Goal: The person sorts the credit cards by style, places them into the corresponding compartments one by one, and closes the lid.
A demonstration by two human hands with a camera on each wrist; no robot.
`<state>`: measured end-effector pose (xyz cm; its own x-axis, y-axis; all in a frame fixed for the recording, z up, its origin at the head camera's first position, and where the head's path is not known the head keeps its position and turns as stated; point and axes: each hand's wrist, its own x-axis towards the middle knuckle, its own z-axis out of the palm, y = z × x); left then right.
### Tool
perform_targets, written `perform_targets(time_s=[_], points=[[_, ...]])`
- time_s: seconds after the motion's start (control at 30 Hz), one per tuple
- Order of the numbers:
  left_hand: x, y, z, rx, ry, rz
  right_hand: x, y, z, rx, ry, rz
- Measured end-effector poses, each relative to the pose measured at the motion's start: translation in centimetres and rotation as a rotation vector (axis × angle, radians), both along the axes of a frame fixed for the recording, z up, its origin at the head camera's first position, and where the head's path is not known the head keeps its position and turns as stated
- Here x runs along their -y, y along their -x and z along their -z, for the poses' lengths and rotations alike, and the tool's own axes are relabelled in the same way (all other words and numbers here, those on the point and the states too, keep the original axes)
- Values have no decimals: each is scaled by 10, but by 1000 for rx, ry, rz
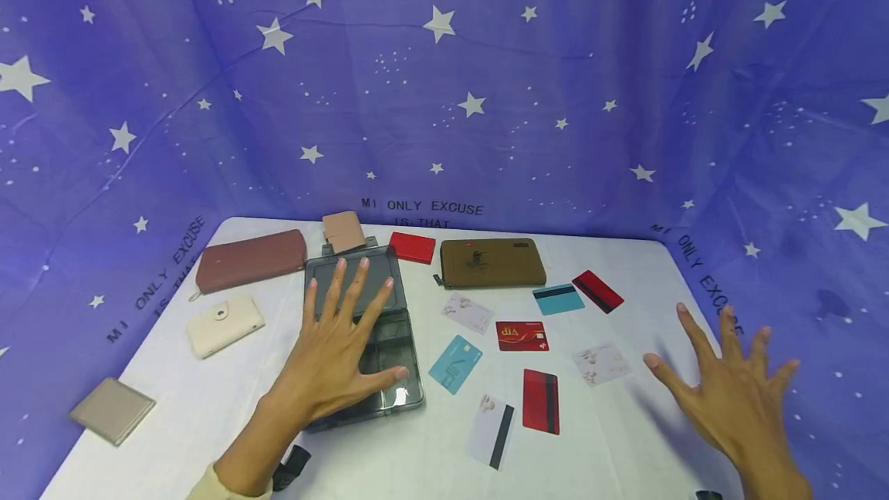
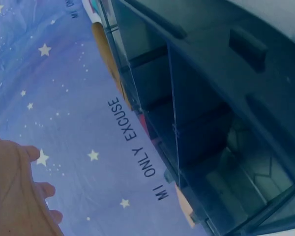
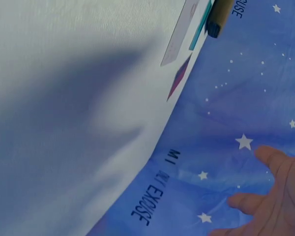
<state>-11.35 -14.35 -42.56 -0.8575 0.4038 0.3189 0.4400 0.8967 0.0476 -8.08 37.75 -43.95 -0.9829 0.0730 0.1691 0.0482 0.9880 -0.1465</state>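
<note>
My left hand (image 1: pixel 336 357) is spread over a dark translucent plastic case (image 1: pixel 399 353), fingers straight and holding nothing. The case lies with its lid folded back, and the left wrist view shows dividers (image 2: pixel 174 123) splitting it into compartments. Off to the right, my right hand (image 1: pixel 739 392) hovers with fingers spread, its shadow falling on the white table. Between the hands lie several cards: a red VIP card (image 1: pixel 522 336), a blue card (image 1: pixel 455 364), a red striped card (image 1: pixel 541 401), a white striped card (image 1: pixel 491 432) and a floral white card (image 1: pixel 602 363), nearest the right hand.
Along the back are a maroon wallet (image 1: pixel 251 261), a pink wallet (image 1: pixel 343 231), a small red case (image 1: pixel 413 247) and an olive wallet (image 1: pixel 493 263). A cream wallet (image 1: pixel 224 326) and a taupe cardholder (image 1: pixel 113 410) lie left. Purple star curtains (image 1: pixel 444 99) surround the table.
</note>
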Motion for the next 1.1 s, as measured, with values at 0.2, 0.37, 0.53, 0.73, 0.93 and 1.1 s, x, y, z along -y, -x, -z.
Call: perform_targets(time_s=[0.2,0.37,0.53,0.73,0.93,1.1], points=[[-2,-2,1,13,-5,1,11,1,2,-23,1,-27],[0,-5,0,48,-35,5,40,1,11,-83,103,-94],[14,-13,7,106,-99,-6,88,5,24,-40,313,-214],[45,-26,26,173,-208,-39,152,8,36,129,428,-323],[75,-38,40,263,-327,-94,198,14,37,178,420,-506],[93,-42,45,308,-391,-119,223,28,35,203,327,-607]])
